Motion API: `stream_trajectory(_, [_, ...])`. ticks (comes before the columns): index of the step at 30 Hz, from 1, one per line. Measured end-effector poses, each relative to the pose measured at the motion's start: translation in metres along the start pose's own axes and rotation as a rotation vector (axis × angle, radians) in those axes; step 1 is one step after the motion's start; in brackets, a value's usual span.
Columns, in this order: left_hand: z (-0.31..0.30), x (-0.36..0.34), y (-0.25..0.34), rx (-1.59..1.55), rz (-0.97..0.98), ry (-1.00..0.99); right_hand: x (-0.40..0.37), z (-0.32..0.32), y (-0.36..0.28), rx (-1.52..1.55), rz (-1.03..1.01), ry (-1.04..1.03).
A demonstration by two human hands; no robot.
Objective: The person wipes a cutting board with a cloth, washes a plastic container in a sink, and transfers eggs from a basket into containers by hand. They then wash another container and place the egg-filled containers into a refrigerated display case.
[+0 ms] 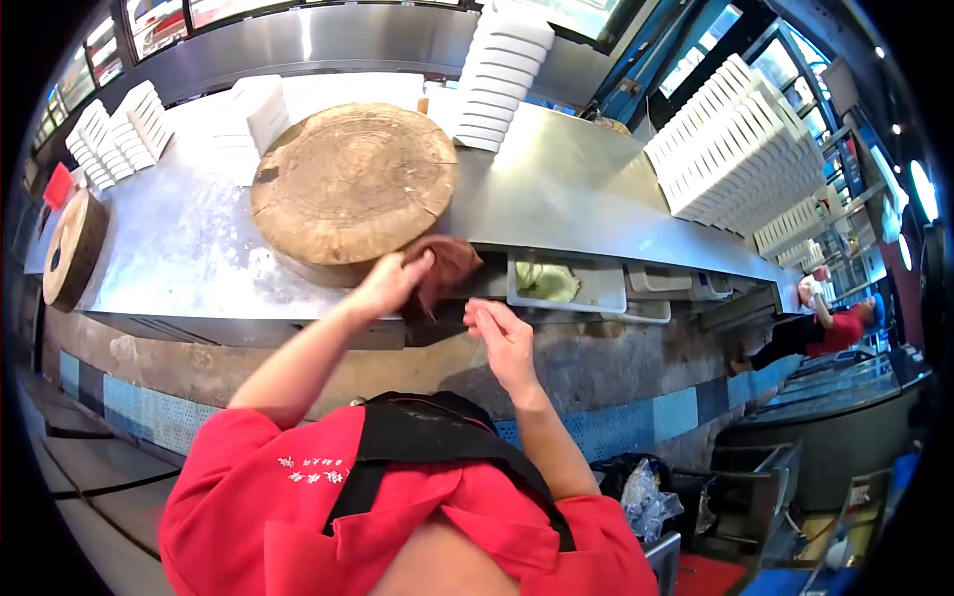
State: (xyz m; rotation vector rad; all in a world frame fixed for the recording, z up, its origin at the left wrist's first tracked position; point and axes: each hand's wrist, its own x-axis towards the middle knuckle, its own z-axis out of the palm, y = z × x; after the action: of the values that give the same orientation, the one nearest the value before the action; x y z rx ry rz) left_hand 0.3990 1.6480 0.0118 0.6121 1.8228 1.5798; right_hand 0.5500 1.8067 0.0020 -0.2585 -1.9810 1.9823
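Nearest, the right hand [503,340] is hovering in front of the desk [586,189], apart from the brown cloth [449,266]. Its fingers are bending close together; whether they are pinching anything small, I cannot tell. The left hand [390,285] is holding the cloth, its grip narrowing around a bunched part.

The likeliest trouble is a dropped cloth: only one hand is gripping it, and a loose end is hanging at the desk's front edge, so a slackening hold could be sending it to the floor [616,368]. A wide swing to the right could also be dragging that end into the white bin [601,286], where a pale green leaf [545,281] is lying, and dirtying the food. Farther in, a hard push could be shifting the chopping block [353,184], though it is looking heavy. Toward the desk's back edge, the tall tray stack [502,74] is leaning a little in this view; a knock there could be toppling it.

As for place, the cloth is sitting directly at the left hand's fingertips, mostly to their right, and beyond the right hand's fingers. It is lying by the front edge, beside the block's near right side; whether they are touching is staying unclear.
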Motion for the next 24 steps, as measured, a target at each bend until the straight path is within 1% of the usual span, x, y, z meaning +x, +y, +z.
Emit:
stream_trajectory(1, [0.005,-0.014,-0.013,-0.286,-0.116,-0.098,0.005,0.017,-0.012,-0.194,-0.215,-0.009])
stream_trajectory(3, [0.020,-0.041,-0.018,-1.114,-0.208,-0.269,0.012,0.049,-0.027,-0.641,-0.386,-0.100])
stream_trajectory(5, [0.029,-0.052,-0.020,-1.423,-0.090,-0.371,0.016,0.086,-0.012,-0.786,-0.476,-0.161])
stream_trajectory(6, [0.020,-0.063,-0.006,-1.381,-0.018,-0.297,0.016,0.098,-0.018,-0.761,-0.422,-0.177])
stream_trajectory(7, [0.010,-0.069,0.002,-1.377,0.022,-0.335,0.022,0.110,-0.032,-0.795,-0.458,-0.208])
stream_trajectory(8, [-0.011,-0.074,0.006,-1.295,0.070,-0.321,0.041,0.127,-0.034,-0.711,-0.564,-0.205])
stream_trajectory(9, [-0.019,-0.082,0.008,-1.199,0.064,-0.323,0.046,0.134,-0.032,-0.611,-0.629,-0.162])
stream_trajectory(10, [-0.022,-0.084,0.014,-1.115,0.100,-0.358,0.054,0.140,-0.033,-0.514,-0.619,-0.097])
stream_trajectory(11, [-0.021,-0.084,0.018,-1.059,0.175,-0.331,0.066,0.142,-0.031,-0.457,-0.629,-0.042])
stream_trajectory(13, [-0.023,-0.085,0.017,-0.966,0.210,-0.337,0.071,0.142,-0.036,-0.292,-0.289,-0.013])
stream_trajectory(14, [-0.022,-0.087,0.019,-0.972,0.224,-0.263,0.082,0.137,-0.026,-0.248,-0.226,-0.013])
stream_trajectory(15, [-0.026,-0.087,0.018,-0.972,0.221,-0.243,0.096,0.132,-0.015,-0.202,-0.161,-0.014])
stream_trajectory(16, [-0.031,-0.086,0.017,-0.921,0.282,-0.334,0.105,0.129,-0.017,0.197,0.079,-0.062])
stream_trajectory(17, [-0.035,-0.084,0.016,-0.868,0.340,-0.425,0.125,0.099,0.008,0.375,0.394,-0.254])
stream_trajectory(18, [-0.039,-0.081,0.014,-0.812,0.384,-0.364,0.126,0.101,-0.002,0.459,0.423,-0.306])
stream_trajectory(19, [-0.042,-0.077,0.012,-0.801,0.360,-0.311,0.126,0.104,-0.019,0.544,0.452,-0.360])
stream_trajectory(20, [-0.046,-0.071,0.003,-0.947,0.270,-0.383,0.122,0.101,-0.029,0.691,0.611,-0.566])
stream_trajectory(21, [-0.051,-0.061,-0.003,-1.088,0.184,-0.468,0.115,0.111,-0.030,0.782,0.720,-0.479])
stream_trajectory(22, [-0.053,-0.053,-0.003,-1.209,0.050,-0.530,0.107,0.114,-0.024,0.751,0.725,-0.656])
stream_trajectory(23, [-0.050,-0.044,-0.019,-1.043,0.108,-0.598,0.122,0.105,0.013,1.067,0.605,-1.430])
stream_trajectory(24, [-0.051,-0.039,-0.013,-1.138,0.130,-0.643,0.115,0.107,-0.055,0.578,0.710,-1.200])
